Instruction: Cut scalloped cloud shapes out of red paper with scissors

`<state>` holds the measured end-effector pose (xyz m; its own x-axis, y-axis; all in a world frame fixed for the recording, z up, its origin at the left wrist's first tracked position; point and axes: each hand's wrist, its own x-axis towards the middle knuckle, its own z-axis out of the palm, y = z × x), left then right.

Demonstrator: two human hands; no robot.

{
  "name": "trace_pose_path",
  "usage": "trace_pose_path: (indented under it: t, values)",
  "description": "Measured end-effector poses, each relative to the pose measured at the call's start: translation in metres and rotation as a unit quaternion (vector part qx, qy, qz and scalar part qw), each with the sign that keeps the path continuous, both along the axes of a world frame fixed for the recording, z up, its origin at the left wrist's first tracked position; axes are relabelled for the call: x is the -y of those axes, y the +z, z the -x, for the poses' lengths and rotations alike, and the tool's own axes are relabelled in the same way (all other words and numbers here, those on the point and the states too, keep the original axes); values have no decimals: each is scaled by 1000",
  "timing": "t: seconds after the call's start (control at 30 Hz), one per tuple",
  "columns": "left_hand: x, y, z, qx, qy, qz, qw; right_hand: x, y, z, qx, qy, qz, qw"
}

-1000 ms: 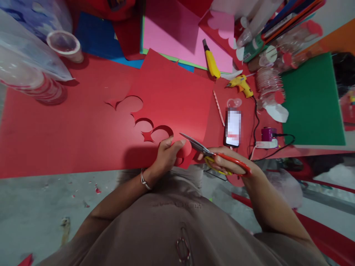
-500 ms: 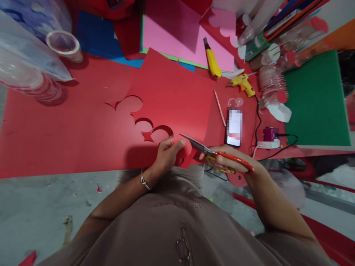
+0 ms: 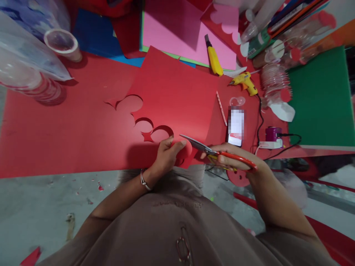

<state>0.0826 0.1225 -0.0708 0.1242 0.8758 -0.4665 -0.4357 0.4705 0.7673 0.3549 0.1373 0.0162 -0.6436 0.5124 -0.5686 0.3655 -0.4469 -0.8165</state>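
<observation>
My left hand (image 3: 166, 155) pinches a round red paper piece (image 3: 185, 150) at the near edge of a large red sheet (image 3: 172, 96) that has several round cut-outs along its edge. My right hand (image 3: 233, 159) grips red-and-yellow-handled scissors (image 3: 219, 153), their blades pointing left and touching the paper piece beside my left thumb. A thin bracelet circles my left wrist.
A phone (image 3: 236, 125) lies right of the sheet, with a pencil (image 3: 221, 108), yellow glue gun (image 3: 245, 82) and yellow utility knife (image 3: 213, 59) behind it. Pink paper (image 3: 180, 33), a green board (image 3: 318, 99), a tape roll (image 3: 63, 45) and stacked plastic cups (image 3: 27, 79) surround the table.
The view has drifted slightly, so things at the right shifted rightwards. Both hands hold nearly the same pose with the scissors at the paper piece.
</observation>
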Motion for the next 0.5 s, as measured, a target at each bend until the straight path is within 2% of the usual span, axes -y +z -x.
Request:
trace_pose_path:
  t: [0.4,0.5]
  values:
    - [0,-1,0,15,-4,0,1000,-4,4,1,28,13,-8,999]
    - [0,-1,0,12,7,23,1000,-6,6,1,29,27,-9,999]
